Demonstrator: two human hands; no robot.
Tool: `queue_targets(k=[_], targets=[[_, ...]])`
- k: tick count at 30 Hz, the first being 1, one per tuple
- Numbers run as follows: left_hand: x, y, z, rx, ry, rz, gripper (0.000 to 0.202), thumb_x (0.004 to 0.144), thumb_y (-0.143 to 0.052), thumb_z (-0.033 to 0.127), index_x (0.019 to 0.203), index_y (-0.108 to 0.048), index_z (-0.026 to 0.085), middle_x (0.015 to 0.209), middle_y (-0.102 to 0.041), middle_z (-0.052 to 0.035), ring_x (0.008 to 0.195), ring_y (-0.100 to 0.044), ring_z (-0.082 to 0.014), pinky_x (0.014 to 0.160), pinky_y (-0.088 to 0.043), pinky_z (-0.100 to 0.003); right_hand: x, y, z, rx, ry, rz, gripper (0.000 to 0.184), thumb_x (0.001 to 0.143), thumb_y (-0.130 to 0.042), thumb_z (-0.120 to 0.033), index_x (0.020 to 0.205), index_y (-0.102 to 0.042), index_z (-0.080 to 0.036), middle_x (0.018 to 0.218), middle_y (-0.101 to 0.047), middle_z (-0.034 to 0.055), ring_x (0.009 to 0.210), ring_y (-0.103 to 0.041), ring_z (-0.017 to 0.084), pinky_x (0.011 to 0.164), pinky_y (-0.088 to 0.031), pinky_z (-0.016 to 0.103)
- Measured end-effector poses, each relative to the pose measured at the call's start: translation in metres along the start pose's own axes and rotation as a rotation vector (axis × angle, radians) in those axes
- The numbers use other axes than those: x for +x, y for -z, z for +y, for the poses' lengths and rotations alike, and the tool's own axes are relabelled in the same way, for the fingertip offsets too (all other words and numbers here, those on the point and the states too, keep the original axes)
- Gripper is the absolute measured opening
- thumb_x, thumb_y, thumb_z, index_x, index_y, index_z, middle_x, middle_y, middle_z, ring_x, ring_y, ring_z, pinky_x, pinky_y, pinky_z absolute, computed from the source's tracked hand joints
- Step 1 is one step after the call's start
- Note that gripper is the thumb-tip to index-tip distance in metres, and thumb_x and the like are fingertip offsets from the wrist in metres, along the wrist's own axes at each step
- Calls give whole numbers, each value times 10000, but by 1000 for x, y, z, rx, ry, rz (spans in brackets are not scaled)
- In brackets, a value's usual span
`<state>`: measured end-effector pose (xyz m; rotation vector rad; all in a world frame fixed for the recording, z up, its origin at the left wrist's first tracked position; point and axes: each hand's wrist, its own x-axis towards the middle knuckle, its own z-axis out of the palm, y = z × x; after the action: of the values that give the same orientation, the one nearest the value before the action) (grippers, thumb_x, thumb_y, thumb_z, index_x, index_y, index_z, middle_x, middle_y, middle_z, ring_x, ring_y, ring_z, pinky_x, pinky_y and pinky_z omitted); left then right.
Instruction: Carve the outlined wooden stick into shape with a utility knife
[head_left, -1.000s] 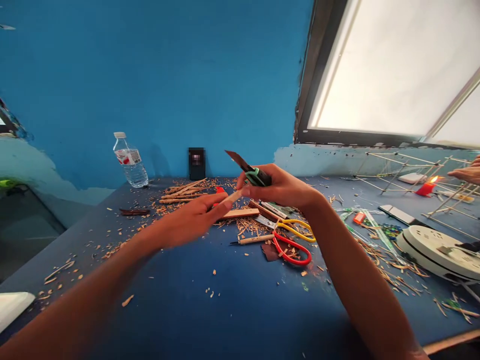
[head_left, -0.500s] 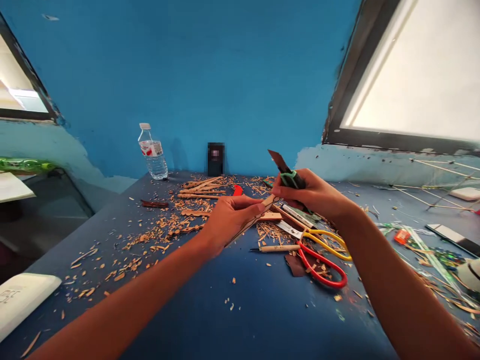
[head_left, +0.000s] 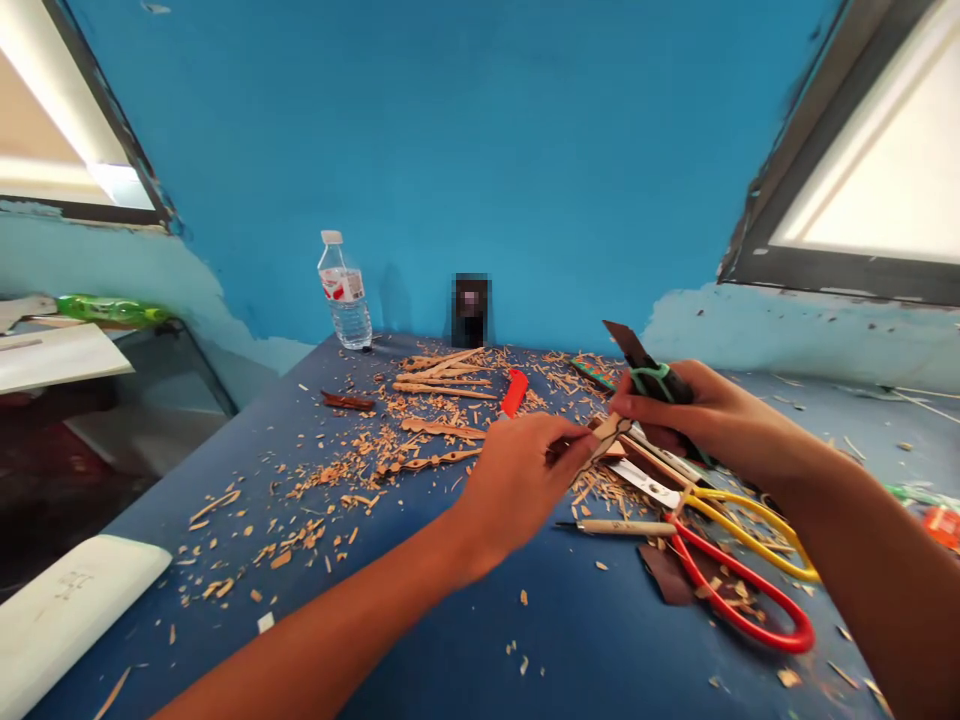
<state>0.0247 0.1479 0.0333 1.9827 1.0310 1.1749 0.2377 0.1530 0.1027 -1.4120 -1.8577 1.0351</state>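
My left hand [head_left: 525,480] is closed around a thin wooden stick [head_left: 609,433], whose pale tip pokes out toward the right. My right hand [head_left: 705,415] grips a utility knife [head_left: 651,375] with a green and black handle. Its dark blade points up and to the left, just above the stick's tip. Both hands hover over the blue table [head_left: 420,640], above a litter of wood shavings.
Red and yellow scissors [head_left: 739,565] lie under my right forearm, beside a small pen-like tool [head_left: 619,526]. Carved wooden sticks [head_left: 442,375], a red cutter [head_left: 514,391] and a water bottle [head_left: 344,303] sit farther back. A white board [head_left: 67,610] rests at the left edge.
The view has swung left, so the table's things sit further right in frame. My left hand has turned and drawn the stick in closer; the knife stays beside its tip.
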Motion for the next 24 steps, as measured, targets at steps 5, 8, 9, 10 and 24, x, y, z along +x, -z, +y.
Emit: queue_targets(k=[5, 8, 9, 10, 24], targets=[[3, 3, -7, 57, -54, -38, 200, 1000, -652, 343, 967, -810, 225, 811, -807, -2, 650, -663, -149, 604, -451, -285, 1, -1, 1, -7, -53, 38, 373, 853, -765, -589, 812, -660, -234, 509, -489, -16, 452, -392, 125, 452, -222, 329], [2, 2, -9, 126, -96, -19, 209, 1036, -612, 325, 987, -766, 192, 882, -790, -46, 754, -676, -184, 699, -477, -328, 5, 0, 9, -8, -37, 18, 338, 853, -751, -582, 787, -646, -268, 509, -486, -6, 448, -390, 144, 446, -221, 344], [2, 2, -10, 148, -108, -14, 212, 1047, -594, 317, 992, -746, 179, 912, -779, -64, 786, -672, -197, 729, -477, -345, 6, -1, 11, -8, -34, 11, 329, 854, -749, -572, 775, -634, -275, 507, -482, -8, 442, -388, 147, 450, -222, 350], [1, 2, -10, 167, -117, -9, 215, 1056, -574, 310, 992, -725, 170, 938, -767, -79, 808, -665, -206, 748, -475, -357, 7, -1, 13, -8, -27, 8, 326, 853, -751, -562, 766, -624, -275, 503, -475, -13, 436, -385, 148, 455, -223, 353], [28, 50, -9, 123, 175, 224, 326, 1078, -494, 402, 855, -593, 185, 668, -627, 23, 595, -631, -142, 610, -469, -291, 4, -10, 2, 6, 102, 20, 391, 835, -786, -587, 798, -663, -218, 530, -487, -41, 482, -413, 115, 444, -285, 280]])
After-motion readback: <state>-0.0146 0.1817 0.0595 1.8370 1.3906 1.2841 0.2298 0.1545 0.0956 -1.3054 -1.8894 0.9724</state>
